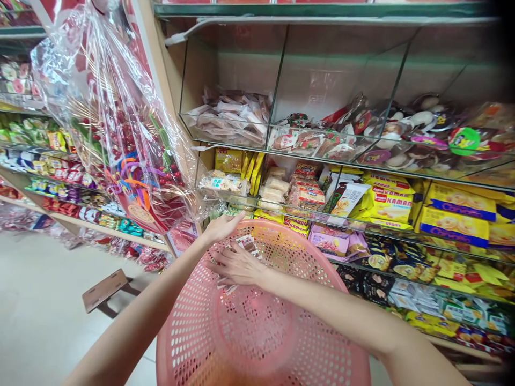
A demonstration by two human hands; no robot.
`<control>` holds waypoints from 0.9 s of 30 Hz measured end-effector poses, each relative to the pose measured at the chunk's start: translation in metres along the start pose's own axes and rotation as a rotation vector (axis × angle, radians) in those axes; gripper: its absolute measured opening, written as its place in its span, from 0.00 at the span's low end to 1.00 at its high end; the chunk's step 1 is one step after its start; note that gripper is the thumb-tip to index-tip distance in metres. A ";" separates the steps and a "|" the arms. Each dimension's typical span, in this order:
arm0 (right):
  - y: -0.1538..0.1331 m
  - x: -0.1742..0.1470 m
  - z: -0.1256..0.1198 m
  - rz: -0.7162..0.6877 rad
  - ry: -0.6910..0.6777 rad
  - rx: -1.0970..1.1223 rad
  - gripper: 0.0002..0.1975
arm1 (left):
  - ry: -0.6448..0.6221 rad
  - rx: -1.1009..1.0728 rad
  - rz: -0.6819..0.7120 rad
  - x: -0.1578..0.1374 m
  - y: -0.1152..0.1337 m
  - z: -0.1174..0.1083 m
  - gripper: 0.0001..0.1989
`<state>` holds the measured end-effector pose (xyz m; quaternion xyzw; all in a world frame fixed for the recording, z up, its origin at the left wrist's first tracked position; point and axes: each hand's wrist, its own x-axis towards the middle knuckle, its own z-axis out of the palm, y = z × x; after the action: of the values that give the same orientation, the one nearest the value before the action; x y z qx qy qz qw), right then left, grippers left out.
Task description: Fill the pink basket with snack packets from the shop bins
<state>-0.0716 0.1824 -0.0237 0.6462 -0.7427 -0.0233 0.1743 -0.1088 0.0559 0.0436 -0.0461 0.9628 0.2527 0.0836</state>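
Shelving [338, 69], glass-fronted, stocked with packaged snacks.

Basket [257, 321], pink perforated plastic, round, before the lower shelves.

Left hand [223, 228]: at the basket's far left rim, thumb side up; finger closure hidden, grip cannot be told.

Right hand [239, 262]: inside the basket, palm down, fingers spread and slightly bent over small packets; no closed grip visible.

Packets [248, 244]: several, partly covered, against the basket's far left wall.

Handling note: light, flat fingers and a steadied rim would probably suit these packets best; squeezing may crush contents.
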 end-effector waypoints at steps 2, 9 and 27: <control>-0.002 0.006 0.002 -0.018 0.028 -0.011 0.25 | 0.006 0.007 0.001 -0.001 -0.002 -0.002 0.45; -0.008 0.018 0.015 -0.039 0.134 -0.126 0.09 | 0.035 -0.015 -0.021 -0.005 -0.019 -0.006 0.41; -0.041 0.030 0.023 -0.020 0.106 0.311 0.22 | 0.111 -0.196 -0.085 -0.050 -0.118 0.012 0.24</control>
<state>-0.0419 0.1419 -0.0487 0.6732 -0.7205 0.1244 0.1108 -0.0430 -0.0384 -0.0137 -0.1089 0.9338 0.3388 0.0358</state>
